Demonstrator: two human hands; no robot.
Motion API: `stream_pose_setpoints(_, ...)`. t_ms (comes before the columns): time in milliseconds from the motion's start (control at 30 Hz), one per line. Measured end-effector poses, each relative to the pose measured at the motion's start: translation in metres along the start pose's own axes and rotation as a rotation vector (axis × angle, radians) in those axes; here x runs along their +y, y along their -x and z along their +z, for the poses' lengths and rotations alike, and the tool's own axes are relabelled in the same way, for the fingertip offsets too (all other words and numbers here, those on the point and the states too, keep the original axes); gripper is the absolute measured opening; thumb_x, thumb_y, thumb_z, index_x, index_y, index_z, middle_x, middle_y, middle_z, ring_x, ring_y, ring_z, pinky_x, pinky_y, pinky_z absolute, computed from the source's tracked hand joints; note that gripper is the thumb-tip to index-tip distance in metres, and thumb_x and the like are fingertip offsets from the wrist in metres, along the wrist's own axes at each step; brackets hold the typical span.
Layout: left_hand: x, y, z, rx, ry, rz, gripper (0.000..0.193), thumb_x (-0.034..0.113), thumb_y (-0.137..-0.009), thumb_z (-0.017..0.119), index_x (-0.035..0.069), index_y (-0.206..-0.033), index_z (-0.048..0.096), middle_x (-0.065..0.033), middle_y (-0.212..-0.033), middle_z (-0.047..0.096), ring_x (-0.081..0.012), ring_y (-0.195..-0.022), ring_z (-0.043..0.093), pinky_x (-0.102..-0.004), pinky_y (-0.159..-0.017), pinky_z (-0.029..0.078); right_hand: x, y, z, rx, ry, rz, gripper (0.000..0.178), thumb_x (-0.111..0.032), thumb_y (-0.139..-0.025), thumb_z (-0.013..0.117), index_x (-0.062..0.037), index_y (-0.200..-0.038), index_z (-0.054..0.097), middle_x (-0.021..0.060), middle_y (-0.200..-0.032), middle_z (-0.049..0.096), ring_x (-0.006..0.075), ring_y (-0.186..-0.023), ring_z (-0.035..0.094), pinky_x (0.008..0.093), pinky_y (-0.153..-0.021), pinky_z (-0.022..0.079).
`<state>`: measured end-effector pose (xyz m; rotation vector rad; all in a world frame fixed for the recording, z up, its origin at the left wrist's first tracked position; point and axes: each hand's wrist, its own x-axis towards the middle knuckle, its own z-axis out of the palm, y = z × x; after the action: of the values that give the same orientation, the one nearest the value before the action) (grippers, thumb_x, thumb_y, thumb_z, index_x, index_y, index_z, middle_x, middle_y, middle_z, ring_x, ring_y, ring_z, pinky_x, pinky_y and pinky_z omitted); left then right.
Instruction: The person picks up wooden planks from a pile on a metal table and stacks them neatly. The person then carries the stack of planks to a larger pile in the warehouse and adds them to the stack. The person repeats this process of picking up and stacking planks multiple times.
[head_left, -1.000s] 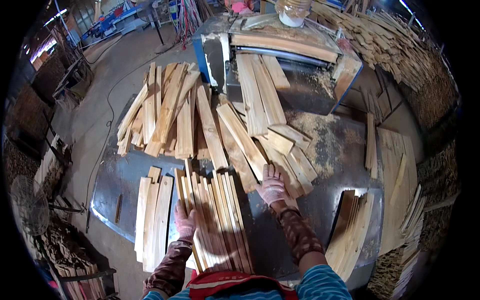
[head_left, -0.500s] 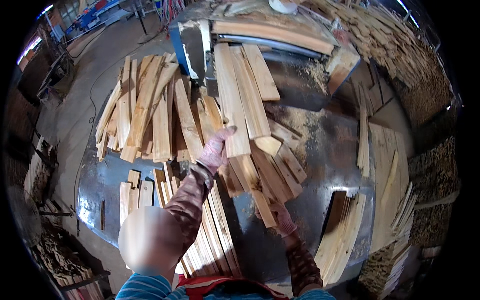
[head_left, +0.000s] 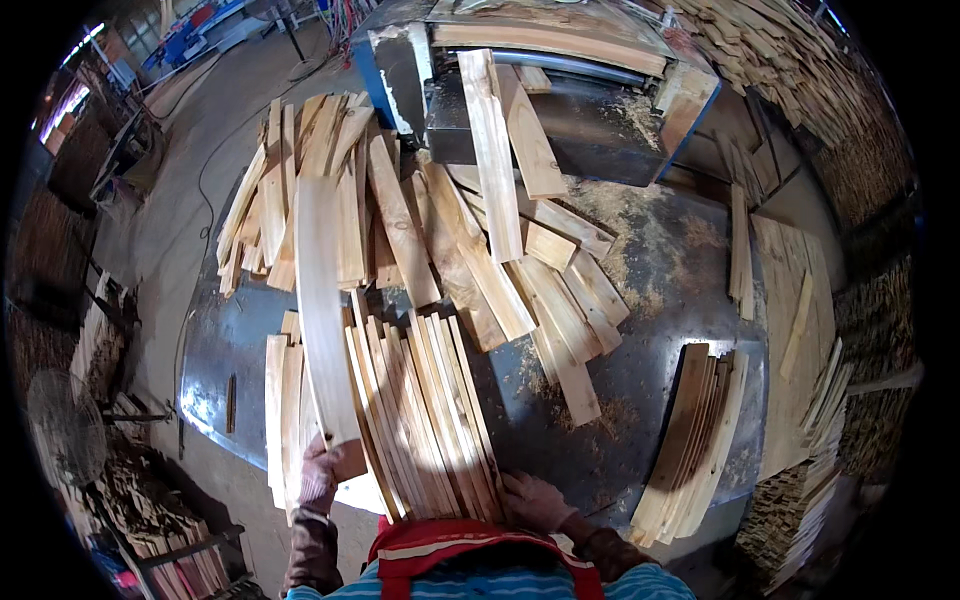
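Observation:
My gloved left hand [head_left: 320, 474] is closed on the near end of a long pale wooden board [head_left: 326, 310]. The board points away from me, above the left side of a row of narrow boards [head_left: 425, 415] set side by side on edge. My gloved right hand [head_left: 538, 500] lies against the right side of that row near its close end, fingers extended and gripping no separate board. Ahead, loose boards [head_left: 470, 260] lie overlapping. Two boards reach back toward the machine, including a pale one [head_left: 490, 150].
A planer-like machine [head_left: 560, 110] with a metal roller stands at the far side of the metal table [head_left: 640, 400]. A heap of boards [head_left: 320, 190] lies far left. Another bundle [head_left: 690, 440] sits at the right. Sawdust [head_left: 640, 225] covers parts of the table; stacked offcuts stand beyond.
My left hand has left the boards by the machine and come back near left with a board. My right hand has let go of a board and moved down to the row.

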<state>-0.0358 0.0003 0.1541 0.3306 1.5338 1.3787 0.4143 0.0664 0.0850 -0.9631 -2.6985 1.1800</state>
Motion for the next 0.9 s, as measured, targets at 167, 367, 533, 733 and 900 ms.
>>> stream_pose_setpoints(167,-0.040,0.072,-0.017,0.373,0.081,0.010,0.025,0.003,-0.081,0.052,0.001,-0.101,0.067,-0.0042,-0.079,0.064,-0.0176,-0.064,0.062,-0.0291,-0.055,0.051,0.009,-0.130,-0.086,0.305,0.072,0.178,0.039,-0.032,-0.093,0.061,-0.0033,-0.119,0.062,0.0197,-0.118,0.062,0.0355,-0.106,0.061,0.0422,-0.091,0.050)
stream_pose_setpoints(367,-0.020,0.068,0.011,0.258,0.407,-0.296,0.023,0.021,-0.096,0.051,0.003,-0.110,0.054,0.0006,-0.061,0.046,-0.0157,-0.047,0.045,-0.0332,-0.045,0.040,0.113,-0.241,-0.129,0.763,0.805,0.433,0.063,-0.034,-0.085,0.062,0.0027,-0.135,0.050,0.0192,-0.122,0.064,0.0289,-0.105,0.064,0.0387,-0.095,0.050)
stream_pose_setpoints(533,-0.038,0.047,0.050,-0.597,1.370,0.068,0.038,0.037,-0.102,0.042,0.005,-0.121,0.048,0.0027,-0.064,0.040,-0.0126,-0.052,0.044,-0.0285,-0.055,0.039,0.057,-0.277,-0.177,0.387,0.481,0.762,0.053,-0.037,-0.074,0.069,-0.0040,-0.114,0.059,0.0224,-0.109,0.067,0.0375,-0.099,0.065,0.0456,-0.086,0.052)
stream_pose_setpoints(733,-0.076,0.030,0.054,-0.466,1.298,0.039,0.022,0.020,-0.104,0.037,0.008,-0.119,0.045,0.0050,-0.063,0.034,-0.0088,-0.054,0.040,-0.0259,-0.060,0.040,0.113,-0.268,-0.172,0.500,0.345,0.680,0.052,-0.034,-0.070,0.075,-0.0017,-0.109,0.063,0.0251,-0.097,0.068,0.0427,-0.090,0.066,0.0496,-0.082,0.052)
stream_pose_setpoints(900,-0.036,0.029,0.057,-0.596,1.303,-0.034,0.025,0.032,-0.103,0.040,0.019,-0.122,0.051,0.0047,-0.066,0.037,-0.0129,-0.055,0.039,-0.0308,-0.056,0.038,0.123,-0.243,-0.175,0.229,-0.442,0.627,0.037,-0.028,-0.079,0.073,-0.0003,-0.102,0.068,0.0099,-0.087,0.067,0.0158,-0.073,0.064,0.0339,-0.065,0.055)
